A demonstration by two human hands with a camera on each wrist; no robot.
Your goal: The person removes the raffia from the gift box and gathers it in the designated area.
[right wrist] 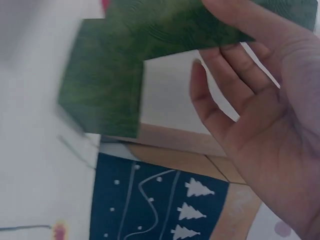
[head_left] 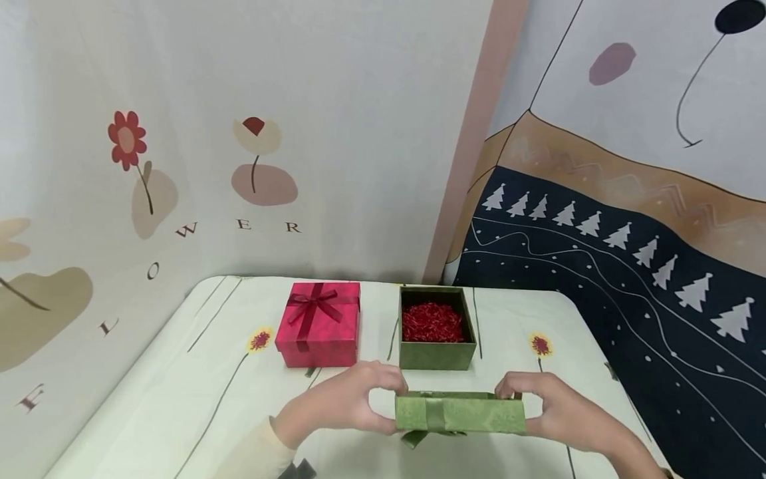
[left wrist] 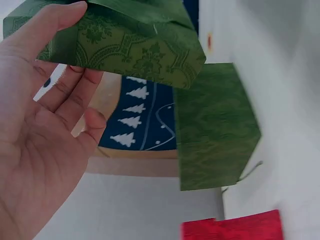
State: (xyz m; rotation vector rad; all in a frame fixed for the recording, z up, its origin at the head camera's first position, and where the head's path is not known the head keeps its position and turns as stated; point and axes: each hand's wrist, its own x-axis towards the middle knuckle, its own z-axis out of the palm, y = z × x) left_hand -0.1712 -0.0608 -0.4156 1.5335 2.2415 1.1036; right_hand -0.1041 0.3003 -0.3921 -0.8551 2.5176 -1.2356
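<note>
Both hands hold a green gift box lid [head_left: 473, 414] by its two ends, above the front of the table. The left hand [head_left: 362, 399] pinches its left end between thumb and fingers. At the other end the right hand [head_left: 541, 409] grips in the same manner. A green ribbon bow hangs from the lid's underside, so its top faces down. Just beyond stands the open green box [head_left: 437, 357], filled with red shredded paper [head_left: 432, 322]. In the left wrist view, the lid [left wrist: 135, 45] shows a raised floral pattern.
A red gift box [head_left: 326, 332] with a dark red ribbon bow stands to the left of the green box. Both rest on a white tablecloth [head_left: 221, 399] with printed flowers. A printed curtain [head_left: 359, 133] hangs behind, and dark tree-patterned cloth [head_left: 538, 253] lies to the right.
</note>
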